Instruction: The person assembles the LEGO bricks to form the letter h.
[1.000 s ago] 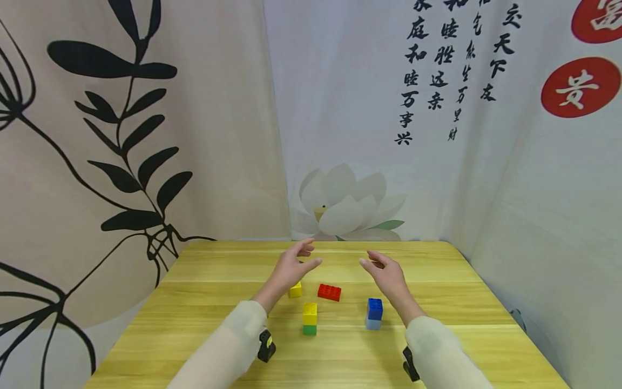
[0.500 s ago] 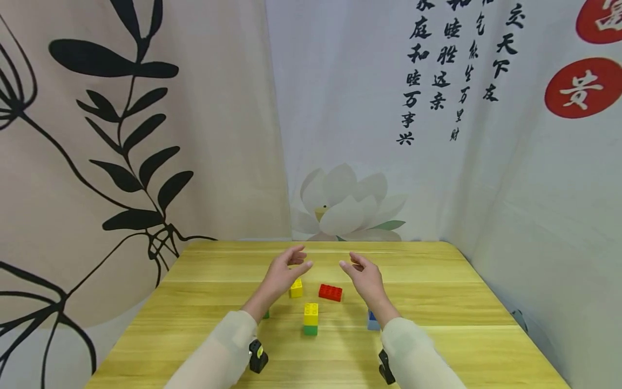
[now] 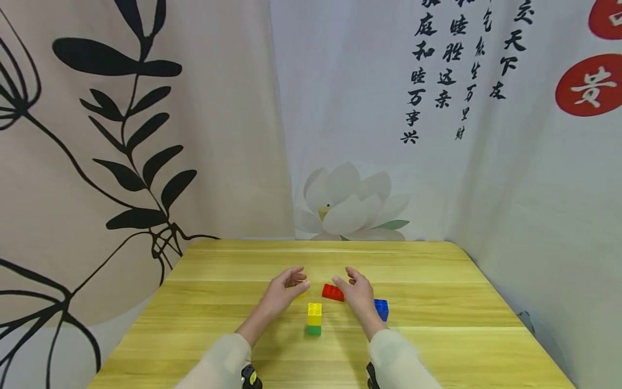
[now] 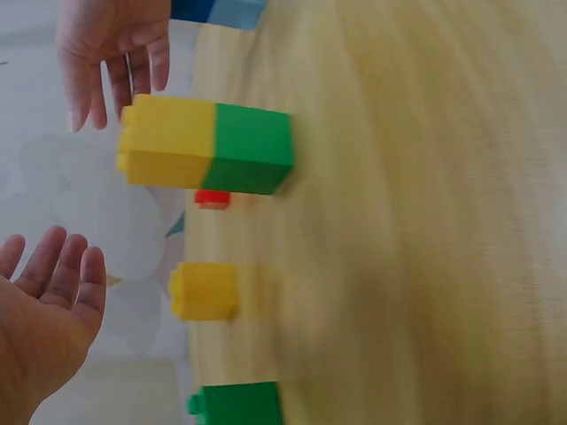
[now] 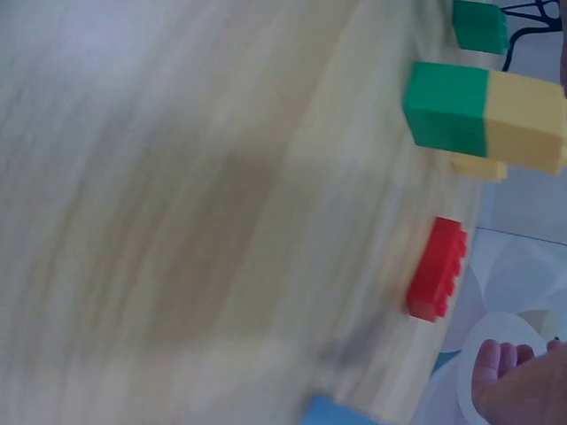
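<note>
My left hand [image 3: 282, 293] hovers above the table left of centre, fingers loosely bent and holding nothing. Opposite it, my right hand [image 3: 358, 296] is likewise free of any object, its thumb side by a red brick [image 3: 331, 292]. Between the forearms stands a yellow brick on a green one, a small stack [image 3: 314, 319]. A blue brick [image 3: 382, 309] shows just right of my right wrist. Behind my left hand a single yellow brick is mostly hidden; the left wrist view shows this yellow brick [image 4: 205, 290] fully, with a green brick [image 4: 239, 405] beside it.
The wooden table [image 3: 437, 356] reaches back to a printed curtain [image 3: 233, 135] with plants, writing and a lotus. A light blue brick [image 5: 335, 413] is cut off at the bottom of the right wrist view. Black wrist cameras [image 3: 250, 376] sit under the sleeves.
Both hands have come down and nearer the body; the right hand has also shifted left, toward the red brick. The bricks stay in place, and the head view has turned slightly.
</note>
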Available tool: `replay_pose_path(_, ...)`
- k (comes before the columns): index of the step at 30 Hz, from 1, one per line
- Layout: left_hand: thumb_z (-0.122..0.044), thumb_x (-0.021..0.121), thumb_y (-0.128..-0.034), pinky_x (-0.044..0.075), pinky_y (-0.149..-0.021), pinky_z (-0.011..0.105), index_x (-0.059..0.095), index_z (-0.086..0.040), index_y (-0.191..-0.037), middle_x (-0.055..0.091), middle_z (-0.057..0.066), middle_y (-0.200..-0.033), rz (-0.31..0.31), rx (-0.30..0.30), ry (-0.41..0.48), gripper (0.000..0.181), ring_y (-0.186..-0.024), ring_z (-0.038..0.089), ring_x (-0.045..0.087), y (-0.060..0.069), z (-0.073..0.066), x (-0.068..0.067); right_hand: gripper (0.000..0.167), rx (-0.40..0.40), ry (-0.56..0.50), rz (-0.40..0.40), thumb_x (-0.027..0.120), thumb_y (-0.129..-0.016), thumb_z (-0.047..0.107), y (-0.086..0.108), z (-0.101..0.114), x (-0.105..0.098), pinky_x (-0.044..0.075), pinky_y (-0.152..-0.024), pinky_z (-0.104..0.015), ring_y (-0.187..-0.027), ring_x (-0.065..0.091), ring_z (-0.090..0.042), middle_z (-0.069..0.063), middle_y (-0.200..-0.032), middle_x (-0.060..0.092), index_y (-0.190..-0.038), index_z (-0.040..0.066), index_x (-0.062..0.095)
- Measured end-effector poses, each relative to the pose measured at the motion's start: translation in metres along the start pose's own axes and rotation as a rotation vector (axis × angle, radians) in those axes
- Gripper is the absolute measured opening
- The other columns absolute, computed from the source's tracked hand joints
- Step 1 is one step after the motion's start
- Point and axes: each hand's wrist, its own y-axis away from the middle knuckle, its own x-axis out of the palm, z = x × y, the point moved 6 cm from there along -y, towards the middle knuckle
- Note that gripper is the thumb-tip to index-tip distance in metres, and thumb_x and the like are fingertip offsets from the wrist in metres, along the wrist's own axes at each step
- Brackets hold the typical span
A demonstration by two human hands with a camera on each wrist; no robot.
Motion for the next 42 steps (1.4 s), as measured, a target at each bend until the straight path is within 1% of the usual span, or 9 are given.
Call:
replay_pose_path(5, -0.038, 0.068, -0.0948, 0.048, -0.097, 0.048, 0.049, -0.008, -0.144, 0.060, 0.012, -0.131, 0.008, -0.004, -0.004, 0.061, -0.119, 0.031, 0.054, 0.010, 0.011, 0.003, 0.062, 0.029, 0.033, -0.005, 0.071, -0.093, 0.030, 0.004, -0.013, 0.009, 0.044, -0.101, -0.053, -0.130, 0.046, -0.042, -0.019, -0.146, 0.048, -0.144, 0.002, 0.049)
replay_pose_path(8, -0.040, 0.068, -0.0939, 0.048, -0.097, 0.047, 0.049, -0.007, -0.144, 0.061, 0.012, -0.130, 0.013, -0.017, 0.009, 0.063, -0.119, 0.031, 0.055, 0.014, 0.016, 0.006, 0.063, 0.052, 0.043, -0.015, 0.073, -0.092, 0.028, 0.004, -0.022, 0.015, 0.045, -0.100, -0.053, -0.129, 0.047, -0.044, -0.021, -0.145, 0.048, -0.143, 0.001, 0.049)
replay_pose_path(11, -0.043, 0.068, -0.0935, 0.048, -0.097, 0.048, 0.047, -0.006, -0.145, 0.060, 0.012, -0.131, 0.033, -0.032, 0.021, 0.067, -0.120, 0.031, 0.054, 0.018, 0.022, 0.008, 0.062, 0.079, 0.045, -0.028, 0.074, -0.091, 0.025, 0.003, -0.031, 0.020, 0.046, -0.099, -0.053, -0.128, 0.047, -0.045, -0.023, -0.144, 0.048, -0.143, 0.001, 0.049)
replay_pose_path(15, -0.043, 0.067, -0.0940, 0.047, -0.098, 0.049, 0.043, -0.002, -0.147, 0.058, 0.016, -0.134, 0.064, -0.043, 0.056, 0.071, -0.121, 0.032, 0.053, 0.021, 0.029, 0.011, 0.062, 0.104, 0.053, -0.050, 0.075, -0.090, 0.022, 0.001, -0.040, 0.022, 0.048, -0.095, -0.054, -0.123, 0.051, -0.045, -0.027, -0.139, 0.051, -0.143, 0.001, 0.049)
replay_pose_path(20, -0.040, 0.068, -0.0945, 0.048, -0.097, 0.046, 0.043, -0.001, -0.146, 0.057, 0.019, -0.134, 0.086, -0.055, 0.094, 0.069, -0.120, 0.031, 0.054, 0.024, 0.038, 0.012, 0.065, 0.132, 0.046, -0.059, 0.075, -0.090, 0.021, -0.004, -0.049, 0.024, 0.049, -0.093, -0.053, -0.119, 0.055, -0.044, -0.029, -0.136, 0.053, -0.145, 0.001, 0.047)
replay_pose_path(25, -0.029, 0.067, -0.0964, 0.049, -0.095, 0.047, 0.042, 0.001, -0.147, 0.057, 0.019, -0.133, 0.113, -0.057, 0.126, 0.064, -0.117, 0.030, 0.055, 0.027, 0.045, 0.015, 0.065, 0.143, 0.035, -0.052, 0.074, -0.090, 0.020, -0.008, -0.053, 0.024, 0.048, -0.095, -0.053, -0.121, 0.053, -0.045, -0.029, -0.140, 0.049, -0.146, 0.000, 0.045)
replay_pose_path(28, -0.026, 0.067, -0.0966, 0.050, -0.092, 0.048, 0.041, 0.002, -0.147, 0.057, 0.019, -0.132, 0.129, -0.055, 0.139, 0.063, -0.116, 0.031, 0.055, 0.028, 0.046, 0.016, 0.065, 0.146, 0.033, -0.053, 0.074, -0.090, 0.018, -0.010, -0.054, 0.024, 0.047, -0.096, -0.054, -0.122, 0.052, -0.046, -0.029, -0.142, 0.047, -0.146, 0.000, 0.045)
replay_pose_path(35, -0.027, 0.069, -0.0953, 0.052, -0.088, 0.041, 0.042, 0.000, -0.146, 0.056, 0.018, -0.132, 0.166, -0.065, 0.134, 0.063, -0.115, 0.030, 0.056, 0.031, 0.049, 0.021, 0.064, 0.161, 0.051, -0.049, 0.073, -0.091, 0.018, -0.014, -0.058, 0.026, 0.043, -0.101, -0.054, -0.129, 0.046, -0.046, -0.028, -0.145, 0.044, -0.146, -0.001, 0.045)
replay_pose_path(42, -0.027, 0.071, -0.0938, 0.052, -0.088, 0.041, 0.043, 0.000, -0.146, 0.056, 0.017, -0.132, 0.157, -0.090, 0.134, 0.064, -0.115, 0.028, 0.056, 0.033, 0.055, 0.021, 0.063, 0.161, 0.015, -0.048, 0.072, -0.092, 0.015, -0.015, -0.060, 0.029, 0.042, -0.104, -0.052, -0.130, 0.046, -0.043, -0.028, -0.142, 0.048, -0.145, -0.004, 0.044)
